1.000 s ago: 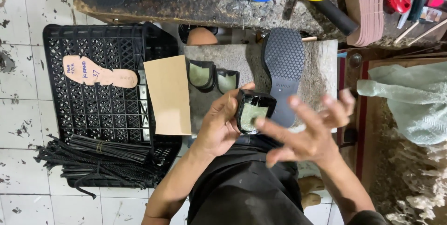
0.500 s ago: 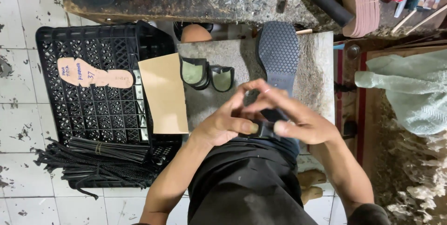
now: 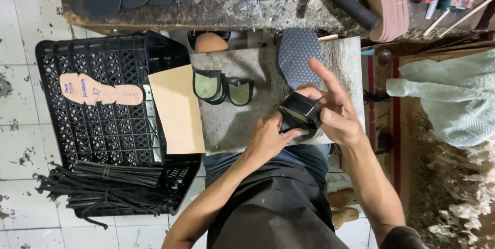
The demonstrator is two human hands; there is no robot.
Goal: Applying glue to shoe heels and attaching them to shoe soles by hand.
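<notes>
Both hands hold one black sandal strap piece (image 3: 299, 112) over the near edge of a grey stone slab (image 3: 242, 125) on my lap. My left hand (image 3: 268, 138) grips it from below and left. My right hand (image 3: 335, 110) presses on it from the right, index finger stretched upward. Two more black strap pieces with pale green lining (image 3: 221, 87) lie on the slab to the left. A black textured shoe sole (image 3: 299, 58) lies on the slab just beyond my hands.
A tan cardboard sheet (image 3: 178, 110) overlaps the slab's left side. A black plastic crate (image 3: 103, 130) holds a pink insole pattern (image 3: 98, 90). Black straps (image 3: 103, 187) lie bundled below. The workbench (image 3: 232, 9) carries soles, blue and yellow bowls. A pale green cloth (image 3: 448, 94) hangs right.
My hands closed together around the strap piece, then shifted right. The piece now shows its black outer side, and my right index finger has lifted.
</notes>
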